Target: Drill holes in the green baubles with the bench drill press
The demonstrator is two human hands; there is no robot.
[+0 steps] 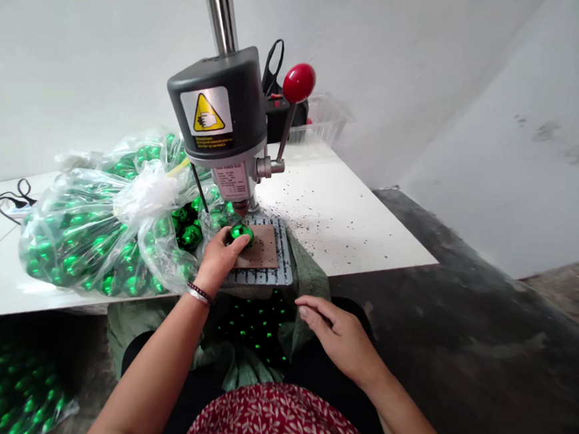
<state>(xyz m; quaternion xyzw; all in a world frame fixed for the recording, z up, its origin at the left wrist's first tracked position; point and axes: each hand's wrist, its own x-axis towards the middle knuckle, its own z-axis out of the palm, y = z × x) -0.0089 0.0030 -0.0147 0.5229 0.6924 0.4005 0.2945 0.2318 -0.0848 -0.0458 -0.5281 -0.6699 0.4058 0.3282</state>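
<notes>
My left hand [220,255] is closed around a shiny green ball [241,234], with the thumb and fingers on its sides. The ball sits on a brown square board [266,247] on the slotted base plate [286,270] of a small drill press [218,104]. Right above the ball is the drill chuck [241,208]; whether a bit touches the ball cannot be made out. Held over my lap, my right hand [333,327] has its fingers stretched out and nothing visible in it. It is beside an open green sack [305,335] containing many dark green balls.
Clear plastic bags of green balls [87,241] lie left of the press, and another bag [5,388] is on the floor. The press lever has a red knob [299,83]. Dark shavings dot the white table [359,222]. A clear plastic bin [327,116] stands behind.
</notes>
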